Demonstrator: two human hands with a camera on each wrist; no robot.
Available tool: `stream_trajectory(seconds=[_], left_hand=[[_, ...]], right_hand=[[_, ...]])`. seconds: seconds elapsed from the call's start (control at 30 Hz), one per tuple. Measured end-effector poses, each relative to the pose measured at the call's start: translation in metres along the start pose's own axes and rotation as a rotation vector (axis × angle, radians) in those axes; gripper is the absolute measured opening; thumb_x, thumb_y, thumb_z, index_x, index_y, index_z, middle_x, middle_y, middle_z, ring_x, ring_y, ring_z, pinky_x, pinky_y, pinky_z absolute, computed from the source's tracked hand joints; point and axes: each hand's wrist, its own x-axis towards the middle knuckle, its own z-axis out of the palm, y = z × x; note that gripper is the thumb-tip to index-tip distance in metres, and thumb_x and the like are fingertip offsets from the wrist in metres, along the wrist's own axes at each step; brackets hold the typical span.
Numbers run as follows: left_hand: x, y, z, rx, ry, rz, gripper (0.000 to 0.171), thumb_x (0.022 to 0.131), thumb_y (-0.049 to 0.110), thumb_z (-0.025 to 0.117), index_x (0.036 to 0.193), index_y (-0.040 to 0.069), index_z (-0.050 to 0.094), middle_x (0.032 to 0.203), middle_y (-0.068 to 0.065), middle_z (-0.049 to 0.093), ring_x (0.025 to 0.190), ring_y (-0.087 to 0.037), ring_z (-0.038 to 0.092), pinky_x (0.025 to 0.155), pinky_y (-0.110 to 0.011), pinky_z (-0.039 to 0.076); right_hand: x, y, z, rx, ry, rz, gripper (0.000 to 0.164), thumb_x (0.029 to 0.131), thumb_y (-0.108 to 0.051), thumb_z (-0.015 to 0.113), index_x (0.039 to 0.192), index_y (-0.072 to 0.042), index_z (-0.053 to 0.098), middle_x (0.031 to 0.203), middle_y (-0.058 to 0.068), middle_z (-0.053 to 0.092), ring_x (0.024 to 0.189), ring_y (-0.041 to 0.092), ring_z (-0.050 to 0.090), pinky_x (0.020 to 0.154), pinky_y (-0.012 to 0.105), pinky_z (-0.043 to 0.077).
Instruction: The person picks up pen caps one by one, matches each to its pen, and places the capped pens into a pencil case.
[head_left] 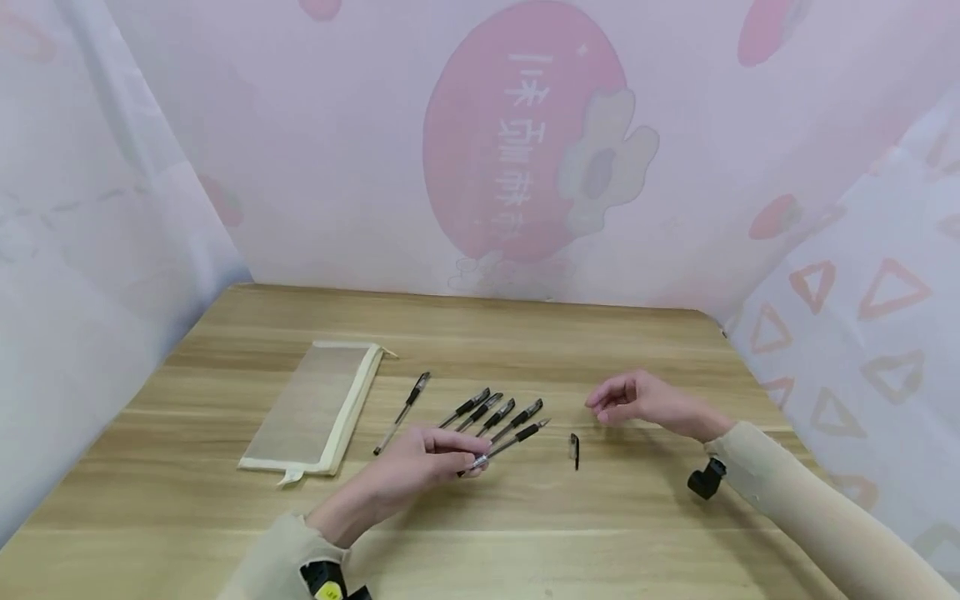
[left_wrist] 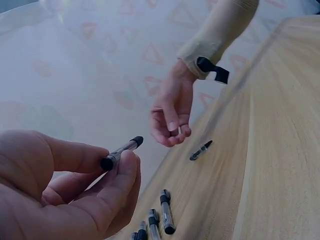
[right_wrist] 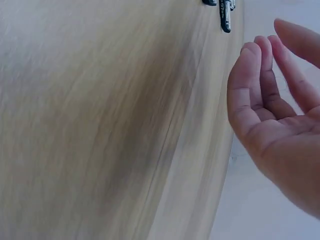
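Note:
An uncapped gel pen (head_left: 517, 439) with a black grip is pinched near its rear end by the thumb and fingers of my left hand (head_left: 423, 462), its tip pointing right and away. In the left wrist view, the pen (left_wrist: 122, 152) is seen end-on, over the wooden table. My right hand (head_left: 648, 404) hovers over the right side of the table with loosely bent fingers and nothing in them. Between the hands lies a loose clear-and-black pen cap (head_left: 574, 451). Several capped black pens (head_left: 495, 412) lie side by side just beyond my left hand, which partly hides them.
Another capped pen (head_left: 402, 412) lies apart, left of the group. Farther left is a flat mesh zip pouch (head_left: 311, 404) with cream edging. The wooden table (head_left: 600, 542) is walled by printed fabric (head_left: 337, 167) at the back and sides.

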Motion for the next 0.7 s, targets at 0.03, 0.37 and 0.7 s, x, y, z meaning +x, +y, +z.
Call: stream_trajectory(seconds=[0.03,0.37,0.7], left_hand=[[-0.002,-0.001,-0.001,-0.034,-0.005,0.001,0.029,0.091,0.001,0.067,0.119,-0.006,0.066,0.118,-0.021,0.065,0.101,-0.027,0.066,0.091,-0.033,0.053],[-0.009,-0.014,-0.019,-0.182,-0.016,0.021,0.034,0.091,-0.002,0.065,0.123,-0.014,0.059,0.123,-0.029,0.059,0.105,-0.028,0.064,0.095,-0.034,0.051],[-0.010,-0.018,-0.023,-0.255,-0.048,0.018,0.035,0.090,-0.007,0.063,0.123,-0.017,0.057,0.126,-0.028,0.058,0.108,-0.030,0.063,0.097,-0.035,0.049]], right_hand=[[0.000,0.000,0.000,-0.013,-0.009,-0.020,0.037,0.089,-0.005,0.072,0.121,0.010,0.061,0.117,0.029,0.061,0.105,0.042,0.060,0.088,0.040,0.054],[0.004,0.003,0.005,-0.170,-0.033,-0.147,0.036,0.084,0.002,0.075,0.118,0.005,0.065,0.115,0.024,0.064,0.103,0.044,0.060,0.085,0.038,0.055],[0.009,0.004,0.014,-0.249,-0.040,-0.146,0.034,0.084,-0.004,0.078,0.116,-0.001,0.068,0.117,0.014,0.065,0.107,0.036,0.059,0.091,0.046,0.052]])
